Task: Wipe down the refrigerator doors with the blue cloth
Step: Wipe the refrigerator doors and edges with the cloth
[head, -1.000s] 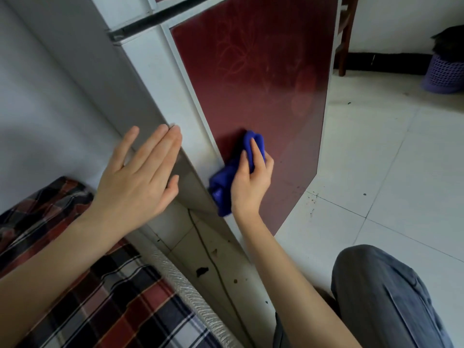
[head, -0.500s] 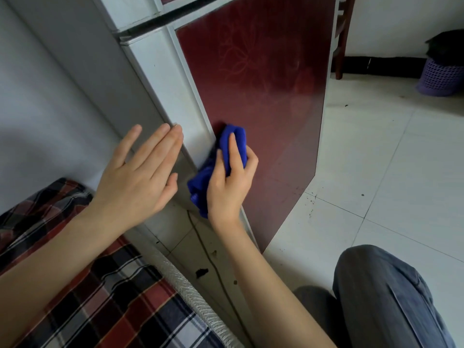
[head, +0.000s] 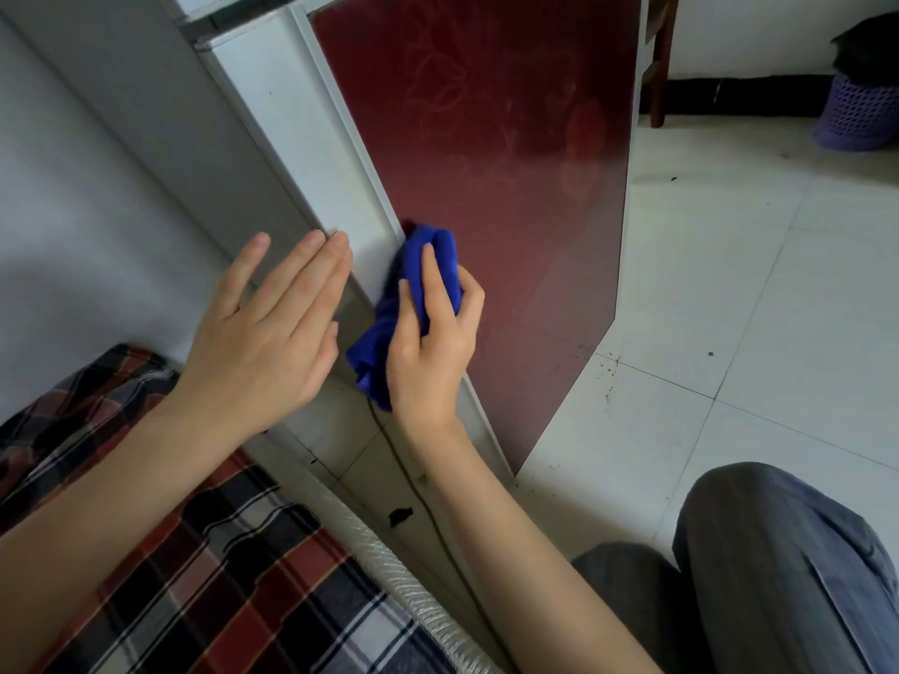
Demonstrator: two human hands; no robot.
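The refrigerator's lower door (head: pixel 491 153) is dark red and glossy with a faint flower pattern and a white frame (head: pixel 311 153) on its left edge. My right hand (head: pixel 433 347) holds the bunched blue cloth (head: pixel 413 304) and presses it against the door's left edge, low down. A tail of cloth hangs below my palm. My left hand (head: pixel 272 328) lies flat with straight fingers against the grey side of the refrigerator (head: pixel 160 114), just left of the cloth.
A red, black and white plaid blanket (head: pixel 185 566) with a white woven edge lies at lower left. A thin black cord (head: pixel 418 488) runs over the white tiled floor (head: pixel 759 304). My grey-trousered knee (head: pixel 778 566) is at lower right. A purple basket (head: pixel 861 114) and wooden chair leg (head: pixel 659 65) stand far right.
My right hand slid the cloth leftwards from the red panel to the door's left edge. My left hand stayed flat on the refrigerator's side.
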